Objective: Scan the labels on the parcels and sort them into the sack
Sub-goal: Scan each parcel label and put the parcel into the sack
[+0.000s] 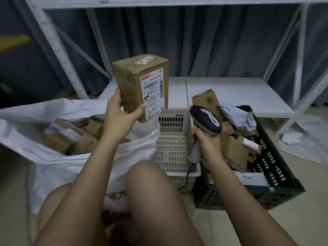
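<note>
Grey curtains and white shelving are seen at twelve o'clock. At centre, a labelled parcel [142, 89] is gripped by the left hand [120, 114] above the sack [53, 167] at nine o'clock. At three o'clock, a scanner [205, 121] is clasped by the right hand [207, 144] beside the parcel-filled crate [276, 167].

sack mouth [58, 110]: wide open, cardboard parcels [71, 137] piled inside
white basket [174, 142]: open top, wedged between sack and green crate [276, 167]
green crate: heaped with parcels
rear: shelf uprights [58, 48], curtain [195, 41]

Parcel-sorting storeroom: metal shelving [58, 48], parcel-filled crate [276, 167].
</note>
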The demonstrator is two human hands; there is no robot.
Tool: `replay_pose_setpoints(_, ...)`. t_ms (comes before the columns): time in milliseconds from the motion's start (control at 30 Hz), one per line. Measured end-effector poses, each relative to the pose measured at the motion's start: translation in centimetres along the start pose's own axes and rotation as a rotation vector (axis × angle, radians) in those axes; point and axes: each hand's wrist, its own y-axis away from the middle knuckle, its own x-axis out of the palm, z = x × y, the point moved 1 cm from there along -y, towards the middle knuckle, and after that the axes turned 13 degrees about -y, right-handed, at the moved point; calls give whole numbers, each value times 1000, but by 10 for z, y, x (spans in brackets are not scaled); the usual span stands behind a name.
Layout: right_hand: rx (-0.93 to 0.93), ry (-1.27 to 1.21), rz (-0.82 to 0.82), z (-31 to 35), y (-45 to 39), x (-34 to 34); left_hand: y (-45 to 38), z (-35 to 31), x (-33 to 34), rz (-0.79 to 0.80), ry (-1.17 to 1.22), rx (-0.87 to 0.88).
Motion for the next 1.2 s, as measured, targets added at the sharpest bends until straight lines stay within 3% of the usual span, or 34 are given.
replay_pose_setpoints(133,80,-19,18,-14,1,31,-12,37,-76,-68,-466,-58)
replay_pose_setpoints(333,105,183,81,-29,-15,76,-12,75,-127,98,-916,-78)
replay_pose_setpoints(500,58,474,105,-47,-45,113,-3,87,-117,207,-1012,-28)
replay_pose_setpoints(633,144,590,100,-60,-60,134,-4,95,-105,218,-1029,41)
replay_pose_setpoints(767,158,464,143,-64,-66,164,-14,103,-94,253,-1140,119)
replay_pose_setpoints(900,24,259,290,-33,-58,192,-27,108,-93,241,-1159,111)
replay_pose_setpoints(1067,-24,267,452,-42,-31,190,-33,115,-89,332,-1315,158)
replay_pose_setpoints(1200,19,315,467,-52,-19,189,-20,125,-86,414,-1348,186)
